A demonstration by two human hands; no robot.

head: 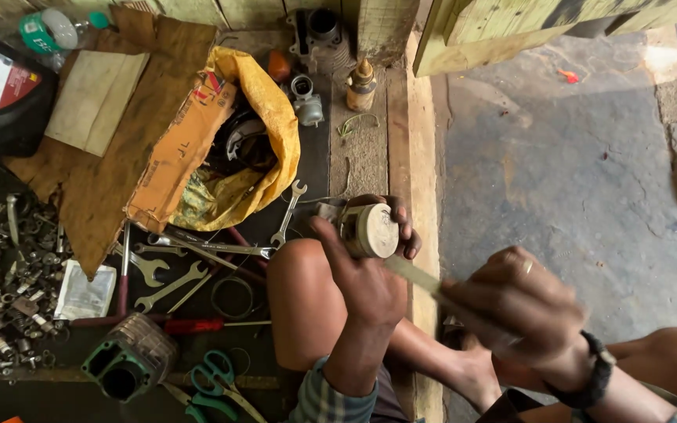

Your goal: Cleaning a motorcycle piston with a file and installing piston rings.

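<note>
My left hand (366, 270) grips a round metal piston (370, 230) above my bare knee (303, 290), with the fingers wrapped round its side and its flat crown facing up. My right hand (511, 305) is closed on a thin flat metal strip (413, 274), blurred by motion. The strip's tip reaches the lower edge of the piston. A dark band sits on my right wrist and a ring on one finger.
Spanners (287, 213), a red-handled screwdriver (193, 325), green scissors (213, 384) and a finned engine cylinder (131, 362) lie on the floor to the left. A yellow bag (268, 117) holds parts. Several bolts and nuts (1, 274) pile at far left. Stone paving (573, 180) lies right.
</note>
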